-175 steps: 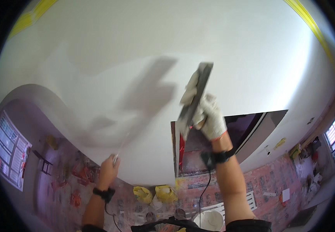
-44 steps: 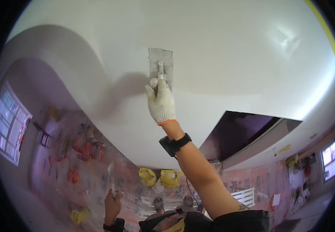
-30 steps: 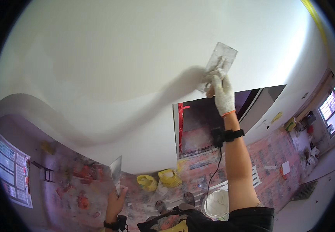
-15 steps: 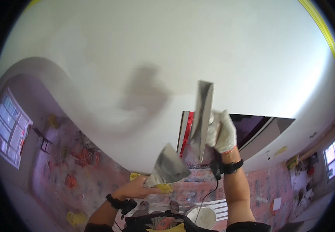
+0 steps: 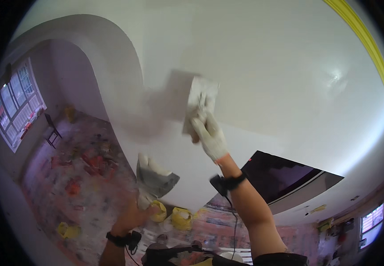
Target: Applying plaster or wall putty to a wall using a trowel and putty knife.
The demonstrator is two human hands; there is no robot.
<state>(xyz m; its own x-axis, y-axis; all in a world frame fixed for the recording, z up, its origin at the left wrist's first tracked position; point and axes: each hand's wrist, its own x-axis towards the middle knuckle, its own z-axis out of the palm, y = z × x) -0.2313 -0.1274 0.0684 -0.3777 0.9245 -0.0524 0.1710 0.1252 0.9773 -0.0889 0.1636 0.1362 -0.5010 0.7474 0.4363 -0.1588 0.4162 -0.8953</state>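
White ceiling [image 5: 267, 66] looked mostly coated and smooth, with 1 greyer patch beside the trowel [image 5: 199, 99]; the gloved right hand [image 5: 209, 135] gripped that trowel against it; the bare left hand [image 5: 132, 217] held lower a scraper [image 5: 155, 179] carrying plaster; smoothing seemed unfinished.

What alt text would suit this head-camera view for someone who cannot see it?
A gloved right hand presses a trowel flat against a white ceiling. Lower down, the bare left hand holds a wide putty knife loaded with white paste.
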